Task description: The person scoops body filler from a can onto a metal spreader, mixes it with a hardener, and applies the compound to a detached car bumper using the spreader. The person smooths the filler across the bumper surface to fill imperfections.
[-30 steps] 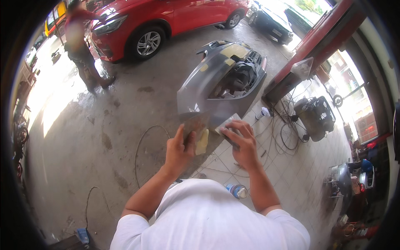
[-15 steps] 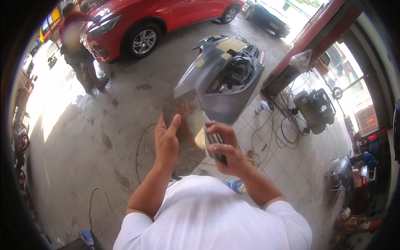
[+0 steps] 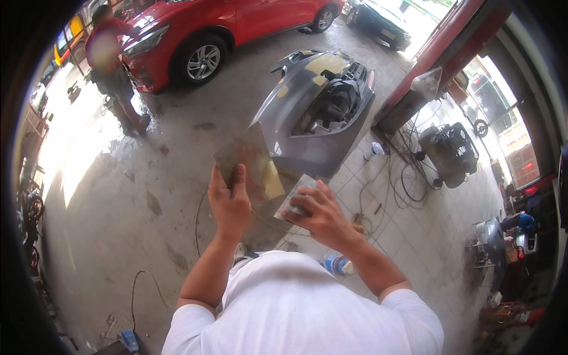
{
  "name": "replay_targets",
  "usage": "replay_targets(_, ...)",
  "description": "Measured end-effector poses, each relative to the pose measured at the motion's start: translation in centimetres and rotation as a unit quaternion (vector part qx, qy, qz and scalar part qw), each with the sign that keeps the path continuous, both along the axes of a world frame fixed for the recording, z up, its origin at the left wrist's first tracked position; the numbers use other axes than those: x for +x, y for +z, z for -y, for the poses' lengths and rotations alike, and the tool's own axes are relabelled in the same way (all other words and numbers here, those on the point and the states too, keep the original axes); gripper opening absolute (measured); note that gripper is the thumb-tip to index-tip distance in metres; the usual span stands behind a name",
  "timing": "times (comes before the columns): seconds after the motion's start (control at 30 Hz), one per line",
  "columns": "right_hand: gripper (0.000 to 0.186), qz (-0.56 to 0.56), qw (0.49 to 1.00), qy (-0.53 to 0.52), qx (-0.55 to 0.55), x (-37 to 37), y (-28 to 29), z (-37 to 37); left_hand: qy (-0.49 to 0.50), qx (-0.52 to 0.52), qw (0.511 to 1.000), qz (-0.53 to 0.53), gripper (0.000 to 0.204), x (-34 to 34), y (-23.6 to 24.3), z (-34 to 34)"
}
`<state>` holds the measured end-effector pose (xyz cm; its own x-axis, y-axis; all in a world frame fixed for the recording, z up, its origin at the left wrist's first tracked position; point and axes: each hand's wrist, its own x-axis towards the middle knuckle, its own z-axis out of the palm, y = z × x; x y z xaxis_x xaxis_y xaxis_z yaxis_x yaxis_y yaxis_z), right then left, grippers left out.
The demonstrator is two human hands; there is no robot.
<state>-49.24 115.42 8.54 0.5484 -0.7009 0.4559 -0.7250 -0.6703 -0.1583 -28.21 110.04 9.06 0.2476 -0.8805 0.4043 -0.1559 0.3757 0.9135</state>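
Note:
My left hand (image 3: 229, 204) grips a thin, stained mixing board (image 3: 244, 155) by its near edge, thumb on top. A patch of pale yellow body filler (image 3: 271, 181) lies on the board's right side. In my right hand (image 3: 329, 218) is a flat, pale putty spreader (image 3: 300, 188), with fingers curled over its upper face. The spreader is just right of the board, tilted; whether the two touch I cannot tell. Beyond both hands stands a grey car bumper (image 3: 331, 145) with yellowish filler patches on it.
A red car (image 3: 260, 23) is parked at the far side, with a person (image 3: 109, 56) by its front. To the right are a red post (image 3: 408, 83), loose hoses (image 3: 387, 189) and a dark machine (image 3: 448, 155). A bottle (image 3: 338, 264) lies near my right elbow.
My left hand and the board have shifted slightly left. The spreader has turned from edge-on to flatter and moved away from the filler, which now shows as a broader patch.

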Motion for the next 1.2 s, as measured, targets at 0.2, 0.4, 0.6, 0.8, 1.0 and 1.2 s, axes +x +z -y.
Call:
replay_targets(0.2, 0.053, 0.086, 0.996, -0.016, -0.030, 1.4, 1.0, 2.3, -0.024, -0.069, 0.992, 0.104, 0.022, -0.3, 0.3, -0.4)
replay_targets(0.4, 0.073, 0.163, 0.983, 0.082, -0.001, 1.5, 1.1, 2.0, -0.017, -0.046, 0.995, -0.091, 0.024, 1.7, 1.0, 2.2)
replay_targets(0.6, 0.083, 0.167, 0.982, 0.001, 0.084, -1.1, -1.0, 5.9, -0.202, 0.283, 0.843, -0.411, 0.026, 0.5, 1.4, 0.6)
replay_targets(0.8, 0.061, 0.042, 0.996, -0.081, -0.008, -2.7, 1.3, 5.6, -0.126, 0.068, 0.990, 0.002, 0.029, 0.5, -4.1, -0.6)
replay_targets(1.0, 0.049, 0.157, 0.987, 0.020, 0.016, 1.5, -0.5, 4.2, -0.064, 0.003, 0.988, 0.140, 0.025, -0.1, -1.7, 0.2)
replay_targets(1.2, 0.065, 0.118, 0.990, 0.057, 0.043, 0.6, -1.2, 3.0, 0.038, -0.056, 0.996, 0.059, 0.025, 1.2, 0.7, 1.8)
